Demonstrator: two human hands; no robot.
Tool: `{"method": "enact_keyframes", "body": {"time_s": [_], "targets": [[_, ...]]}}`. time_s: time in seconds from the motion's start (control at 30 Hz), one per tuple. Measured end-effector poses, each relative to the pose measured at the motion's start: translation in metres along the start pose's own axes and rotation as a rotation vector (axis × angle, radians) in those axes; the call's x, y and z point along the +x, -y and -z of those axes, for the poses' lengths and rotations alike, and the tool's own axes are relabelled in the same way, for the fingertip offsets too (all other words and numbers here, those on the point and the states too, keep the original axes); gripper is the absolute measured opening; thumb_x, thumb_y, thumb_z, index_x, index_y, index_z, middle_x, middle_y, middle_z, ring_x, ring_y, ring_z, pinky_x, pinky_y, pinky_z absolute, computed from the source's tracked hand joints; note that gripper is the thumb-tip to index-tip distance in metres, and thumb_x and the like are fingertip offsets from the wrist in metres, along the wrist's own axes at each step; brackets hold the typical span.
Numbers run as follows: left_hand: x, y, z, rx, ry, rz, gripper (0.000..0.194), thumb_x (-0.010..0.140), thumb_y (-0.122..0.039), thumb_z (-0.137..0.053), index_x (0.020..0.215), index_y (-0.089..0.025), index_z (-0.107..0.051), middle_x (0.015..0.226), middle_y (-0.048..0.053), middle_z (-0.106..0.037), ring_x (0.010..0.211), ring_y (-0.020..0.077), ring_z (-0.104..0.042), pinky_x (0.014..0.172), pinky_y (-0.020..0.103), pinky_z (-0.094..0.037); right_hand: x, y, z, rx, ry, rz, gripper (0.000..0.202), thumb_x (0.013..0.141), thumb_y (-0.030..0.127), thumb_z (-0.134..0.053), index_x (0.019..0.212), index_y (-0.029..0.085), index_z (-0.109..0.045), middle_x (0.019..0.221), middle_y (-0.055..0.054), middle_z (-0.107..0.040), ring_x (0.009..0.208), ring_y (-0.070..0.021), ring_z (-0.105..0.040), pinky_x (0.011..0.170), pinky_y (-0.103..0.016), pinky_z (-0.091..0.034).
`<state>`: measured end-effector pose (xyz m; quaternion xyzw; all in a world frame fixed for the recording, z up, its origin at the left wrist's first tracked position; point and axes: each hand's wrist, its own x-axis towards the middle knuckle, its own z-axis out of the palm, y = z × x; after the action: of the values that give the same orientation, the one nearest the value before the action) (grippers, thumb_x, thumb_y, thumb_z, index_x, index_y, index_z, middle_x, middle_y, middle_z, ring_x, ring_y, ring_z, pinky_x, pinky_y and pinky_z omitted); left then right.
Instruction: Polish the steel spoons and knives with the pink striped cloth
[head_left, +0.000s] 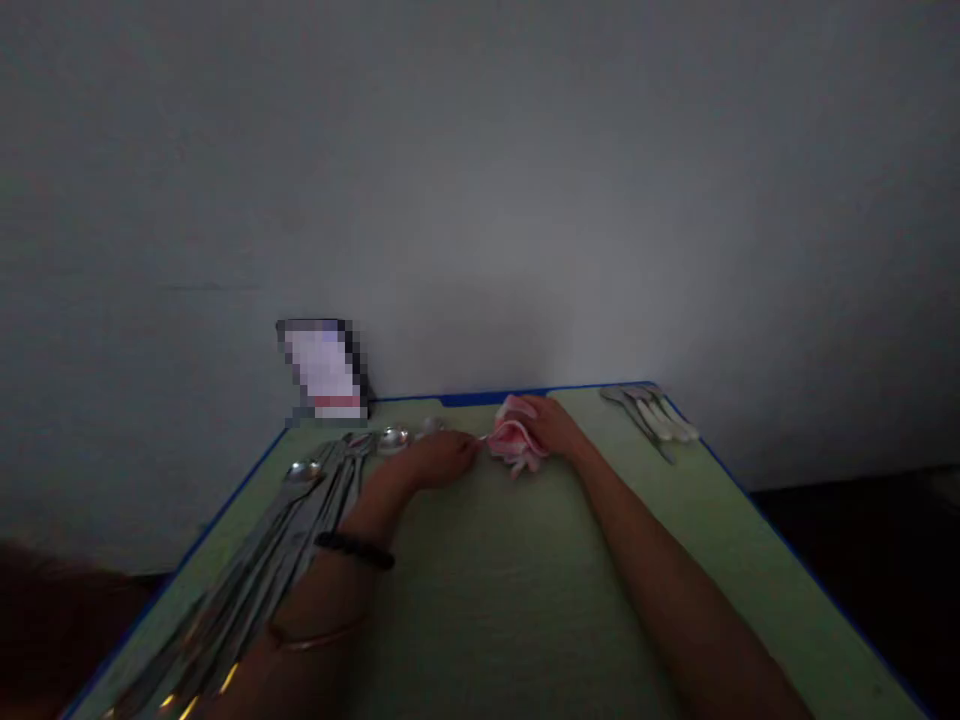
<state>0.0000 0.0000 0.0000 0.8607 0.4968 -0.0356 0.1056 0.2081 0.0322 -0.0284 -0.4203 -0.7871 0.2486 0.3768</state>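
Bare forearms (664,575) stretching forward, left hand (446,460) with fingers curled together on a slim utensil (482,440), its visible end pointing right, long axis roughly sideways, pink cloth (517,437) right of those fingertips, clamped bunched in the right hand (553,428), long-handled cutlery (300,530) left of the left fingers.

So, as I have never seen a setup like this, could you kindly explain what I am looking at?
Certainly. There is no machine here, just a person's two bare hands, seen from a camera worn on the head, looking forward and down. They work over a green table with a blue edge, against a wall. The right hand holds a pink cloth. The left hand is beside it, perhaps pinching something thin, too blurred to name. Long cutlery lies to the left, and a smaller group, some with pale handles, at the far right. The pixelated screen is unreadable.
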Motion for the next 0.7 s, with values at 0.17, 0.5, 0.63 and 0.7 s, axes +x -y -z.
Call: {"method": "enact_keyframes", "body": {"time_s": [0.17, 0.5, 0.63, 0.7], "targets": [[0.001, -0.006, -0.004, 0.019, -0.062, 0.073, 0.048, 0.092, -0.038, -0.023, 0.093, -0.017, -0.066, 0.101, 0.011, -0.068, 0.093, 0.0220, -0.063, 0.083, 0.031, -0.043, 0.001, -0.006, -0.004, 0.013, -0.090, -0.069, 0.024, 0.081, 0.036, -0.051, 0.083, 0.016, -0.066, 0.082, -0.004, -0.065, 0.071, -0.0140, -0.056, 0.068, -0.024, -0.039], [-0.001, -0.034, -0.021, 0.126, -0.297, 0.263, 0.060, 0.090, -0.050, -0.017, 0.097, -0.012, -0.063, 0.088, 0.017, -0.067, 0.082, 0.0300, -0.063, 0.070, 0.040, -0.043, -0.001, -0.001, -0.006, -0.038, -0.243, -0.159, 0.029, 0.082, 0.042, -0.048, 0.085, 0.018, -0.063, 0.079, -0.003, -0.064, 0.068, -0.0141, -0.054, 0.065, -0.024, -0.038], [0.002, -0.035, -0.024, 0.148, -0.330, 0.252, 0.053, 0.091, -0.043, -0.021, 0.097, -0.012, -0.063, 0.086, 0.018, -0.067, 0.080, 0.0312, -0.063, 0.068, 0.042, -0.042, 0.000, -0.005, -0.005, -0.094, -0.250, -0.174, 0.032, 0.082, 0.045, -0.048, 0.082, 0.018, -0.064, 0.076, -0.003, -0.063, 0.064, -0.0140, -0.053, 0.062, -0.025, -0.036], [0.004, -0.034, -0.023, 0.153, -0.341, 0.246, 0.049, 0.090, -0.041, -0.024, 0.097, -0.012, -0.063, 0.087, 0.017, -0.067, 0.081, 0.0305, -0.063, 0.070, 0.042, -0.042, 0.001, -0.006, -0.004, -0.121, -0.238, -0.169, 0.033, 0.082, 0.046, -0.046, 0.080, 0.018, -0.064, 0.073, -0.002, -0.063, 0.063, -0.0138, -0.052, 0.061, -0.024, -0.036]]}}
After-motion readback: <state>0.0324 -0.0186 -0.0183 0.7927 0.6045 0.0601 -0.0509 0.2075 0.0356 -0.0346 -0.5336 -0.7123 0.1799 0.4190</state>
